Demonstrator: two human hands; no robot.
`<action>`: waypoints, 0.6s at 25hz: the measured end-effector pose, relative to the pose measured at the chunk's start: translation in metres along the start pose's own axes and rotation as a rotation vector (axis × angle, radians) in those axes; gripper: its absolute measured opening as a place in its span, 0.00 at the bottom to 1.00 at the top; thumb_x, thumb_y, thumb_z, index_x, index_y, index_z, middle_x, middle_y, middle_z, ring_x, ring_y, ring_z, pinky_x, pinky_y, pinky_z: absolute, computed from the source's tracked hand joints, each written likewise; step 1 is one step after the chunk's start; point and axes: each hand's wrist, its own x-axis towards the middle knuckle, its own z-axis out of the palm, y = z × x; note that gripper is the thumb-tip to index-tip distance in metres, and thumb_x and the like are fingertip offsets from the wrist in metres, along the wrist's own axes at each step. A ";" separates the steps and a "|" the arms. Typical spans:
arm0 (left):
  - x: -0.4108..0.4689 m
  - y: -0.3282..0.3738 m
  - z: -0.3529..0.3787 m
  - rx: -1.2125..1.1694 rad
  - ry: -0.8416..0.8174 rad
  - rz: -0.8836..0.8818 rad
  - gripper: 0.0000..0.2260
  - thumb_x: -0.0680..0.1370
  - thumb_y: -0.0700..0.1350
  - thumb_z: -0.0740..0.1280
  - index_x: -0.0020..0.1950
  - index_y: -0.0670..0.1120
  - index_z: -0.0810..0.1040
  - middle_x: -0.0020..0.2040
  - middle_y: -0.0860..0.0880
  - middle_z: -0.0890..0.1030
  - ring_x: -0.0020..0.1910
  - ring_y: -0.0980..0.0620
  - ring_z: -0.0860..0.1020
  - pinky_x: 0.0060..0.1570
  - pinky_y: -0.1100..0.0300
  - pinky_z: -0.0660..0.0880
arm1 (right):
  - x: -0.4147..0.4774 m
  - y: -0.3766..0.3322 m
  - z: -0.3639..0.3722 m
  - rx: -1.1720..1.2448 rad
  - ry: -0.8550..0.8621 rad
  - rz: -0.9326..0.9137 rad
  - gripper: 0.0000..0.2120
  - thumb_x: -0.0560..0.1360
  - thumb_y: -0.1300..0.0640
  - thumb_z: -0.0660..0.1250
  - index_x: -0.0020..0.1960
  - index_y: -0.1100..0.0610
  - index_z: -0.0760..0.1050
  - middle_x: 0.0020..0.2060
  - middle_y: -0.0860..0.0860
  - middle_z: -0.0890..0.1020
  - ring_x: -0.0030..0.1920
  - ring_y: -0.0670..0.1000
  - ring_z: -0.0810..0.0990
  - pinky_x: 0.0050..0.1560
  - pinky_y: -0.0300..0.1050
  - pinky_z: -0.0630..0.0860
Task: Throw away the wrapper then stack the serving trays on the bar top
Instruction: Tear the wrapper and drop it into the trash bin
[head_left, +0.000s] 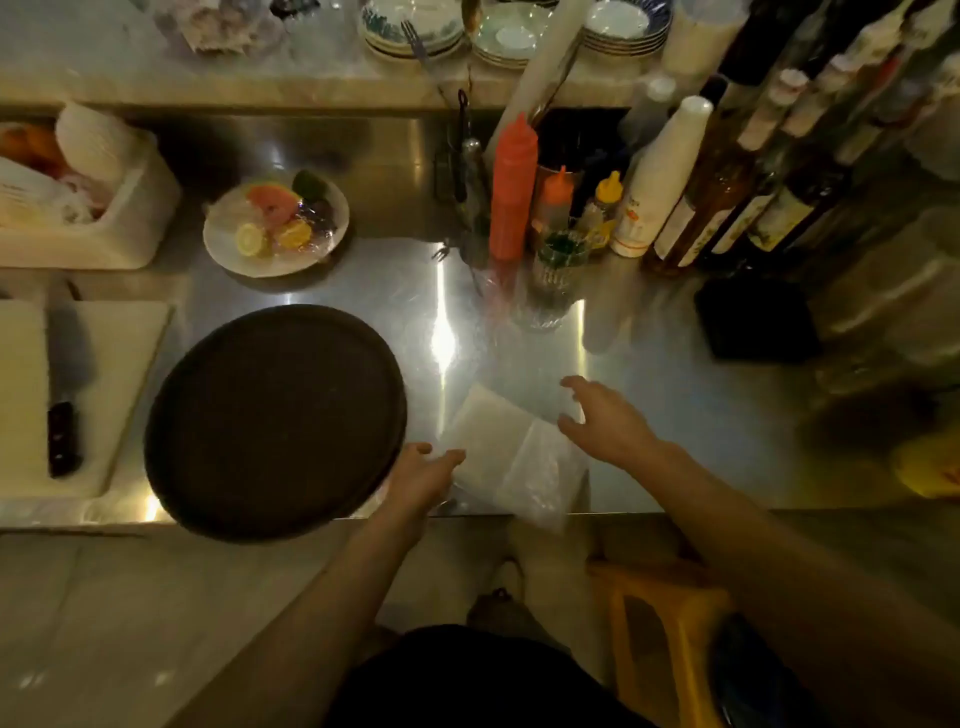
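A round dark serving tray (275, 418) lies on the steel counter, its near rim hanging over the front edge. To its right lies a clear plastic wrapper (511, 457) holding a white stack, near the counter's edge. My left hand (426, 475) hovers between the tray's right rim and the wrapper's left side, fingers apart and holding nothing. My right hand (605, 421) is spread open just over the wrapper's right side. Whether either hand touches the wrapper I cannot tell.
A white cutting board (124, 364) with a black-handled knife (65, 410) lies left of the tray. Behind are a plate of fruit slices (275, 223), red and orange squeeze bottles (511, 192), a glass (550, 286), paper cups (660, 176), bottles and a raised shelf with stacked plates (415, 26). A yellow stool (670, 634) stands below.
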 end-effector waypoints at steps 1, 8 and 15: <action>-0.001 -0.002 0.008 -0.071 0.008 -0.032 0.22 0.75 0.44 0.71 0.65 0.40 0.69 0.53 0.42 0.77 0.45 0.46 0.79 0.39 0.54 0.79 | 0.006 0.003 0.003 0.012 -0.047 0.009 0.28 0.76 0.50 0.65 0.74 0.53 0.62 0.65 0.58 0.74 0.63 0.58 0.75 0.61 0.53 0.74; -0.003 -0.019 0.038 -0.211 0.121 -0.163 0.05 0.73 0.38 0.70 0.47 0.40 0.76 0.40 0.40 0.76 0.36 0.49 0.78 0.37 0.56 0.76 | 0.029 0.006 0.027 0.007 -0.177 -0.043 0.17 0.75 0.53 0.63 0.62 0.58 0.72 0.54 0.56 0.76 0.53 0.58 0.77 0.50 0.48 0.73; -0.008 -0.017 0.054 -0.330 0.204 -0.175 0.09 0.75 0.33 0.68 0.41 0.43 0.72 0.40 0.42 0.77 0.44 0.45 0.78 0.48 0.52 0.78 | 0.043 0.014 0.040 0.114 -0.180 -0.027 0.14 0.75 0.54 0.66 0.60 0.57 0.75 0.49 0.55 0.79 0.49 0.57 0.78 0.48 0.47 0.74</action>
